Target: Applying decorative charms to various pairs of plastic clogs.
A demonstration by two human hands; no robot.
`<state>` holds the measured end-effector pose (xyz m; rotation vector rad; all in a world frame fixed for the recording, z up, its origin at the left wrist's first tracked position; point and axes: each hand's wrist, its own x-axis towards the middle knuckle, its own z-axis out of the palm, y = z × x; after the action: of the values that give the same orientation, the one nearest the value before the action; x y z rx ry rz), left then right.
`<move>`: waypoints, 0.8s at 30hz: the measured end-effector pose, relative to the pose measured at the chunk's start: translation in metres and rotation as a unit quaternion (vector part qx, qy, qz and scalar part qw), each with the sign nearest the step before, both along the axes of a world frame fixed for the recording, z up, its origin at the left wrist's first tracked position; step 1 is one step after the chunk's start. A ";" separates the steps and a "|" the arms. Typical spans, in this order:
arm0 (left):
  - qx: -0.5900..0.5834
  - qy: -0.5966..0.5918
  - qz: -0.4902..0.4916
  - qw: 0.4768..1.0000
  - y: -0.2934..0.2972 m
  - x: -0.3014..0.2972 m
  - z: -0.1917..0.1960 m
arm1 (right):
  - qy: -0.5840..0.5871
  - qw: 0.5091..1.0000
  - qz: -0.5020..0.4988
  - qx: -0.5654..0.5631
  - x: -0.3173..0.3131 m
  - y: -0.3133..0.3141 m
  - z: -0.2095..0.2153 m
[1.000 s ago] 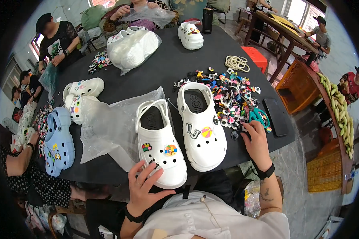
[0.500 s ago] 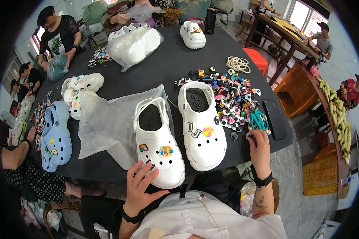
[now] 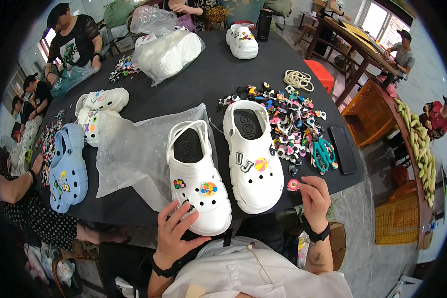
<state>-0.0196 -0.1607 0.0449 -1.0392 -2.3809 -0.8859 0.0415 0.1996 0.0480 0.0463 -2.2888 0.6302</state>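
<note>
Low in the frame, the left hand [image 3: 176, 231] rests open-fingered on the toe of the nearer white clog [image 3: 198, 181]. The right hand [image 3: 314, 196] pinches a round pink charm [image 3: 293, 185] just beside the second white clog [image 3: 253, 154]. Behind them, a crumpled clear plastic bag [image 3: 134, 149] lies centre-left on the black surface [image 3: 208, 79], a charm pile [image 3: 293, 119] centre-right.

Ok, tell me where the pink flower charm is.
In the head view, the small pink flower-shaped charm sits at the right hand fingers, right of the white clog with letter charms.
</note>
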 end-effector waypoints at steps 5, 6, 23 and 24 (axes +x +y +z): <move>-0.013 -0.004 -0.008 1.000 -0.004 0.001 -0.005 | -0.002 1.000 -0.005 0.028 -0.002 0.000 -0.004; -0.013 -0.006 -0.010 1.000 -0.005 0.001 -0.006 | -0.003 1.000 -0.005 0.029 -0.002 0.000 -0.005; 0.017 -0.020 -0.002 1.000 0.000 0.001 -0.001 | -0.115 0.989 -0.054 -0.079 -0.008 -0.018 -0.001; 0.019 -0.021 -0.006 1.000 0.000 0.000 0.000 | -0.115 0.989 -0.052 -0.078 -0.008 -0.019 -0.001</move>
<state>-0.0191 -0.1611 0.0446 -1.0300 -2.3846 -0.9631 0.0334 0.1806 0.0470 -0.2297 -2.4343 0.7935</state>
